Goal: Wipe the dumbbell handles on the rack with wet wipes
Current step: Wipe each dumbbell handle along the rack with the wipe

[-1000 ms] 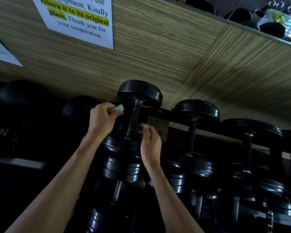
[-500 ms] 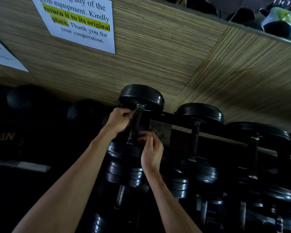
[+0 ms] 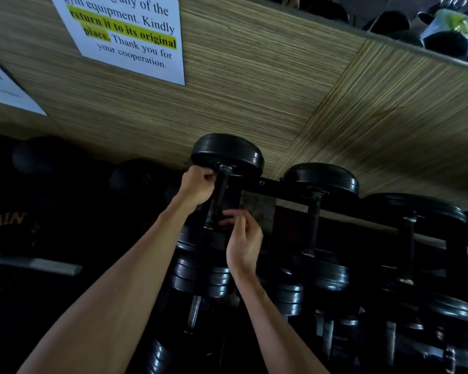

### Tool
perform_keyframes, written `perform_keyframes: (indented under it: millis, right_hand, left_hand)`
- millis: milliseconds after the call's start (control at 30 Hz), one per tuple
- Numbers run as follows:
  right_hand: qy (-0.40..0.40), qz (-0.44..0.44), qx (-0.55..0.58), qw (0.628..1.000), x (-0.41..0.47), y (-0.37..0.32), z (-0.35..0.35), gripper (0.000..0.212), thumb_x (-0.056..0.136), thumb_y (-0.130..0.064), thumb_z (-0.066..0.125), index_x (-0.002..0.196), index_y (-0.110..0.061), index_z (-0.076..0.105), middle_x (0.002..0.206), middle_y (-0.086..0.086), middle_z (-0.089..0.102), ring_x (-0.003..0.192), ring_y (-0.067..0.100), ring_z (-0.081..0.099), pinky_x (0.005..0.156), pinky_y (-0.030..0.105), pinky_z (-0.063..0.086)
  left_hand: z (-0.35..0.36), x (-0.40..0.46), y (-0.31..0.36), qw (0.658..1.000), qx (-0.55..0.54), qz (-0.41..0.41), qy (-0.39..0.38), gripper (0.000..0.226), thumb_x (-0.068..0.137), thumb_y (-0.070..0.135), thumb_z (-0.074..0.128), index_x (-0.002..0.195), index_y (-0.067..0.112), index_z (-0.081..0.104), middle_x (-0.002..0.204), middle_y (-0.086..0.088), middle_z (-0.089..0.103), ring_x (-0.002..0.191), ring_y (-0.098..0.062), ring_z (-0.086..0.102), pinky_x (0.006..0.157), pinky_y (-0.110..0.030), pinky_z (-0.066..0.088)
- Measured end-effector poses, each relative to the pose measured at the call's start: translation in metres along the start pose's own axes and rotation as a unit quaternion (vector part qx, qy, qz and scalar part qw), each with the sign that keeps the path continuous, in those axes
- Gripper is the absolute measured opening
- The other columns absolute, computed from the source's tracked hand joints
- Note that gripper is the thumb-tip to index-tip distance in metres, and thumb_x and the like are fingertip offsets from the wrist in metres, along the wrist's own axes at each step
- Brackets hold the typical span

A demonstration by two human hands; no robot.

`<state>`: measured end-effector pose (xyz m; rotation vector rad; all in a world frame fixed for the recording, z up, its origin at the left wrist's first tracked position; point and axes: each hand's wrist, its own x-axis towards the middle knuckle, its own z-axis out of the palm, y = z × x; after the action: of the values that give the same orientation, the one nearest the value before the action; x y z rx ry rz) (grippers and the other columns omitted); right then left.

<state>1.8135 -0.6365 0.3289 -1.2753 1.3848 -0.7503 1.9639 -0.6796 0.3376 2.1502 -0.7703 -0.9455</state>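
A black dumbbell (image 3: 227,155) stands on end in the top row of the rack (image 3: 270,186), its dark handle (image 3: 219,197) running down from the round head. My left hand (image 3: 197,187) is curled against the upper end of that handle, just under the head. The white wet wipe it held is hidden inside its fingers. My right hand (image 3: 243,238) reaches in from below, and its fingertips and thumb pinch the lower end of the same handle.
More black dumbbells (image 3: 320,179) stand in the rack to the right, with stacked-plate ones (image 3: 200,276) in the row below. A wood-grain wall (image 3: 254,90) with a printed notice (image 3: 130,33) rises right behind. Dark weights (image 3: 46,157) sit at the left.
My left hand moved right from beside the dumbbell onto the upper handle, and the wipe went out of sight. My right hand closed in on the lower handle.
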Motion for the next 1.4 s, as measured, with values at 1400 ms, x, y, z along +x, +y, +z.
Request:
perform_keyframes:
  millis: [1400]
  right_hand:
    - [0.010, -0.003, 0.009, 1.000, -0.001, -0.002, 0.000, 0.032, 0.102, -0.015, 0.045, 0.087, -0.022, 0.073, 0.070, -0.001, 0.073, 0.059, 0.007, 0.062, 0.055, 0.017, 0.044]
  left_hand:
    - [0.007, -0.033, 0.002, 0.989, 0.044, 0.100, 0.102, 0.036, 0.100, 0.031, 0.056, 0.071, 0.013, 0.068, 0.067, -0.001, 0.068, 0.064, -0.019, 0.065, 0.064, -0.032, 0.051]
